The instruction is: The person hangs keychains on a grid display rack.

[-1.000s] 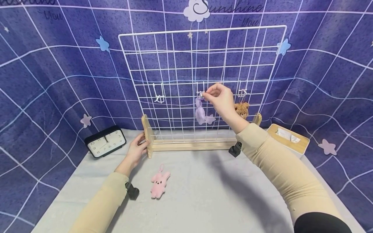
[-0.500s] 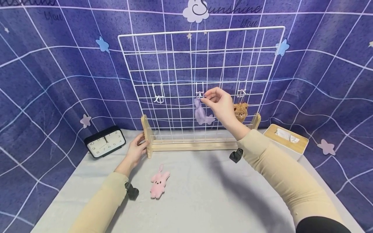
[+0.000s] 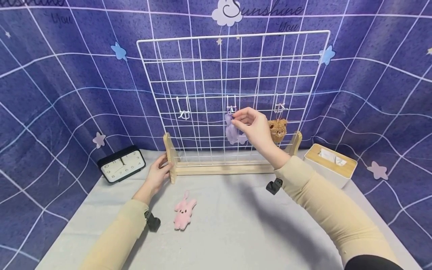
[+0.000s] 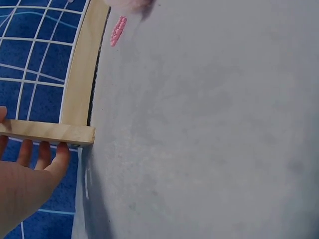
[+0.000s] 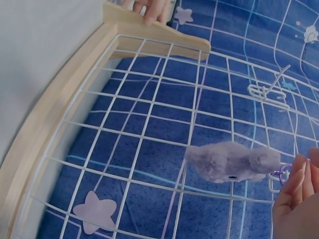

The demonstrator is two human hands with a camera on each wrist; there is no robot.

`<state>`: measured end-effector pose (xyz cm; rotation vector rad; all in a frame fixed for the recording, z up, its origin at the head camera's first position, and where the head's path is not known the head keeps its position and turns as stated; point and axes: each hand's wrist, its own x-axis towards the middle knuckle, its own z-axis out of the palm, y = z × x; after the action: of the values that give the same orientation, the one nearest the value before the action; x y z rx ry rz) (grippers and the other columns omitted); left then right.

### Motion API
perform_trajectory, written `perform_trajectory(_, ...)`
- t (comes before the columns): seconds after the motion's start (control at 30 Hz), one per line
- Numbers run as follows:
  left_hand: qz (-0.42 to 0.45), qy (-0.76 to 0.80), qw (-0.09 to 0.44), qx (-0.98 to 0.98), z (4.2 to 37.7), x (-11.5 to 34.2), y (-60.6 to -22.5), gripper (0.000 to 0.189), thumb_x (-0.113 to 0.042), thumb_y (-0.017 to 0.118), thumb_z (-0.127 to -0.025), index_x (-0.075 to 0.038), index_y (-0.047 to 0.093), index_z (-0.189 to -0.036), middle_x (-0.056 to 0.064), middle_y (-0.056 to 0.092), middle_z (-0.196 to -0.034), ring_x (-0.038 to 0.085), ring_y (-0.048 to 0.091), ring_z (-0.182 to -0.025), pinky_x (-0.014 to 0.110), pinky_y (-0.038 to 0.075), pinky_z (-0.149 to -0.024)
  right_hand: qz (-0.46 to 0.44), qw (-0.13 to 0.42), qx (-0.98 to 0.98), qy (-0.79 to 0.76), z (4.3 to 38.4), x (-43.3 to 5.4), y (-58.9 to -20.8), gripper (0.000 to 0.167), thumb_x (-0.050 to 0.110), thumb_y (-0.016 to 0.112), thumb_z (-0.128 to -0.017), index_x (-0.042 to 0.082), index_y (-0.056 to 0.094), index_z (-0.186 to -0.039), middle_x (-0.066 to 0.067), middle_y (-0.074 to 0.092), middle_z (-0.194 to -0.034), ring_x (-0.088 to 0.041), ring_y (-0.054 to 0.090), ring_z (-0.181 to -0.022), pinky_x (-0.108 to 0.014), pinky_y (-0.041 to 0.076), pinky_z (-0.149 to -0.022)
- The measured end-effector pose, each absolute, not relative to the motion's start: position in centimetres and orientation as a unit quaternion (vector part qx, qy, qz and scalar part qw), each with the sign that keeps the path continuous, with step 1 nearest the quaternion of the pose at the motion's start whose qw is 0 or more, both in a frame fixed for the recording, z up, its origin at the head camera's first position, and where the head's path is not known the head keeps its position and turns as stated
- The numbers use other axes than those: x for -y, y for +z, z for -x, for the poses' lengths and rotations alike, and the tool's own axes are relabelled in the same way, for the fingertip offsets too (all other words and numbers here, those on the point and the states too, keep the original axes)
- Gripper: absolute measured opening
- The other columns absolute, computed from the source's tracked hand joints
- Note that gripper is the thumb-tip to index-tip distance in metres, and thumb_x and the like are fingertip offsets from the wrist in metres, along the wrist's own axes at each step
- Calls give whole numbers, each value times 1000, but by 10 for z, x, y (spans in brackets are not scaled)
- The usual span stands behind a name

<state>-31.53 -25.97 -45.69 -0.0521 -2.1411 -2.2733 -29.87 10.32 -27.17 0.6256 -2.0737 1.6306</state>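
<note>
A purple plush keychain (image 3: 231, 129) hangs by its purple ring (image 5: 283, 174) at the middle hook (image 3: 231, 109) of a white wire grid (image 3: 202, 80). My right hand (image 3: 253, 125) has its thumb and index finger pinched at that ring, beside the plush's top. Low on the left, my left hand (image 3: 158, 174) grips the wooden end piece (image 4: 47, 131) of the grid's stand, fingers on its outer side. A pink plush rabbit keychain (image 3: 183, 214) lies face up on the table in front of the stand. Its pink loop (image 4: 118, 31) shows in the left wrist view.
A brown bear plush (image 3: 278, 130) hangs from the right hook (image 3: 279, 108); the left hook (image 3: 184, 113) is bare. A black desk clock (image 3: 122, 165) stands left, a wood-topped tissue box (image 3: 330, 161) right. A blue patterned cloth hangs behind.
My right hand has moved down a little from the hook along the purple plush's top. The plush still hangs in the same place. My left hand has stayed on the stand.
</note>
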Motion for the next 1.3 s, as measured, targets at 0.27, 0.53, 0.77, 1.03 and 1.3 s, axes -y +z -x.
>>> perform_trajectory(0.27,16,-731,-3,682,304,254,-439,65,1,50,-104,-1,19,-162,25,27,-161,45,36,-140,55,38,-113,-258,191,726,608,289,-99,-275,20,2,77,-90,-8,69,-105,-12,72,-92,-16,68,-78,-23,57,-72)
perform_trajectory(0.53,18,-732,-5,681,302,253,-437,66,1,50,-104,-1,19,-162,25,27,-161,45,36,-141,56,35,-114,-287,145,716,619,277,-85,-284,17,0,76,-91,-4,69,-105,-12,73,-92,-26,70,-78,-28,59,-66)
perform_trajectory(0.77,15,-737,-2,676,310,257,-448,66,0,50,-105,-4,19,-163,23,27,-161,44,36,-141,55,37,-113,-296,117,723,613,265,-67,-297,15,2,78,-90,0,71,-103,-9,74,-91,-22,69,-79,-26,54,-67)
perform_trajectory(1.03,16,-721,12,693,319,262,-464,65,-6,51,-107,-10,20,-164,19,28,-162,39,39,-139,44,45,-109,-309,86,724,611,264,-49,-315,14,1,77,-90,0,71,-103,-13,74,-93,-23,67,-82,-26,52,-71)
perform_trajectory(1.3,15,-712,16,702,319,262,-463,65,-6,52,-106,-9,20,-164,20,28,-162,39,41,-137,43,47,-108,-306,55,745,591,266,-35,-338,15,1,76,-90,2,74,-105,-8,75,-92,-18,68,-80,-26,55,-70)
